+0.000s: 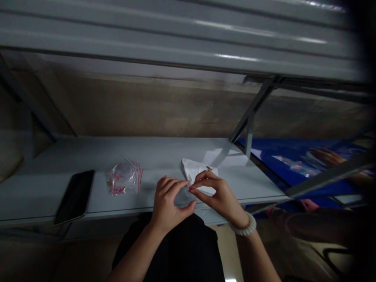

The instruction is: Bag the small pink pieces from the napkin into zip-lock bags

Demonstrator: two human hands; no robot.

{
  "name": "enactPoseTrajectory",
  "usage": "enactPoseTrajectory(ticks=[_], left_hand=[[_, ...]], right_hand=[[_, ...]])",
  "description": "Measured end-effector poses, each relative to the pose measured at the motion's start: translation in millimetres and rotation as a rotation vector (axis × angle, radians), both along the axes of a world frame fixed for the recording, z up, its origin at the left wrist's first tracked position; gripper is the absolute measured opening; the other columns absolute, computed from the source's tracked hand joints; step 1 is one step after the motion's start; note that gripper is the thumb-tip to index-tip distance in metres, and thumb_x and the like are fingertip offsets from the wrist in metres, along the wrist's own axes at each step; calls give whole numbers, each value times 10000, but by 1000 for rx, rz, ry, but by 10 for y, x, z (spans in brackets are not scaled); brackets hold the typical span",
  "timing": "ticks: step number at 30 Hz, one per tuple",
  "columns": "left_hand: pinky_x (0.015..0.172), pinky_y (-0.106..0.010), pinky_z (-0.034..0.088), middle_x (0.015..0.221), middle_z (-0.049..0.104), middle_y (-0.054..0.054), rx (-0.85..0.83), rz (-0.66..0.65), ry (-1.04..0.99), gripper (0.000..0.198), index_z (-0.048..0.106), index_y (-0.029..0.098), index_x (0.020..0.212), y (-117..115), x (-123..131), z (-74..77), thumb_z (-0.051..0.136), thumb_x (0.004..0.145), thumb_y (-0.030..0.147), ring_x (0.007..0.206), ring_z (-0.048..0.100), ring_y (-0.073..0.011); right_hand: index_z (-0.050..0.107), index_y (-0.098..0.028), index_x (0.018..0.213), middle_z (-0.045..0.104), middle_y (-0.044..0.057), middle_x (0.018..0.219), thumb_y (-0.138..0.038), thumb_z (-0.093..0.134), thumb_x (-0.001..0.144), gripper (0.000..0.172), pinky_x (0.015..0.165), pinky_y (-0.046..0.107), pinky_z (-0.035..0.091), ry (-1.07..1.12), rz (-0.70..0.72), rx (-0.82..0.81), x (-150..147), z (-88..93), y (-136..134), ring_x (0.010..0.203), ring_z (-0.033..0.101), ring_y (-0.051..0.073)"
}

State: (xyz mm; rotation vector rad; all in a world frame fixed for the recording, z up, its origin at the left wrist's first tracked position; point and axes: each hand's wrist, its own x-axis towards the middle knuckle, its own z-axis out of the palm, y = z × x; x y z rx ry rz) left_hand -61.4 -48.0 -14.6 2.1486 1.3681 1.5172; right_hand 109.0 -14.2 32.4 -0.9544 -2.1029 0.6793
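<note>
Over the front edge of the grey table, both my hands meet at a small, clear, see-through piece (pixel 188 191) that looks like plastic. My left hand (pixel 169 200) curves around it, forefinger tip at its top and thumb at its lower edge. Thumb and forefinger of my right hand (pixel 216 192) are pinched together at its right side; a reddish spot shows at those fingertips, too small to name. Behind the right hand lies a creased white paper (pixel 190 167) with a small brownish item (pixel 209 168) on it, partly hidden by the hand.
Left on the grey table (pixel 158 152) are clear zip bags (pixel 125 178) with pink pieces and a black tablet or phone (pixel 75 196). At right, a co-worker's hand (pixel 327 156) is near clear packets (pixel 296 166) on a blue table (pixel 273 150). A ridged metal panel (pixel 164 35) hangs overhead.
</note>
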Motion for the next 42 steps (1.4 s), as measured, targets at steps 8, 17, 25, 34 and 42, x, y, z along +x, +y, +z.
enactPoseTrajectory(ticks=[8, 17, 25, 34, 42], left_hand=[[864, -417, 483, 966, 684, -56, -1, -25, -31, 400, 633, 216, 1066, -6, 1, 33, 713, 675, 200, 922, 608, -233], [862, -426, 487, 979, 679, -64, 8, -28, -33, 392, 627, 223, 1069, 12, 3, -14, 702, 685, 194, 933, 606, -245], [855, -403, 488, 977, 683, -55, -21, -32, 3, 397, 625, 218, 1075, 4, 17, -8, 699, 688, 172, 929, 606, -233], [854, -414, 494, 977, 682, -56, -12, -24, 15, 375, 623, 220, 1069, 18, 17, -31, 695, 703, 182, 934, 606, -234], [856, -414, 495, 983, 687, -53, -11, -36, 7, 399, 621, 229, 1081, 7, 14, -15, 711, 695, 185, 935, 610, -232]], right_hand=[[734, -186, 864, 686, 95, 902, -392, 635, 819, 233, 688, 324, 478, 114, -269, 2, 558, -80, 331, 826, 608, 207], [759, -159, 838, 720, 95, 812, -325, 611, 739, 244, 572, 281, 435, -204, -521, -38, 1089, -848, 1145, 625, 566, 173], [767, -174, 824, 715, 71, 763, -267, 603, 749, 203, 597, 268, 412, -314, -468, -14, 1051, -964, 1243, 624, 565, 167], [754, -165, 758, 688, 67, 719, -334, 622, 731, 216, 577, 276, 376, -291, -493, -27, 1079, -1005, 1306, 608, 532, 162], [717, -185, 833, 670, 74, 846, -379, 637, 790, 214, 572, 281, 396, 102, -388, -36, 644, -451, 560, 657, 521, 145]])
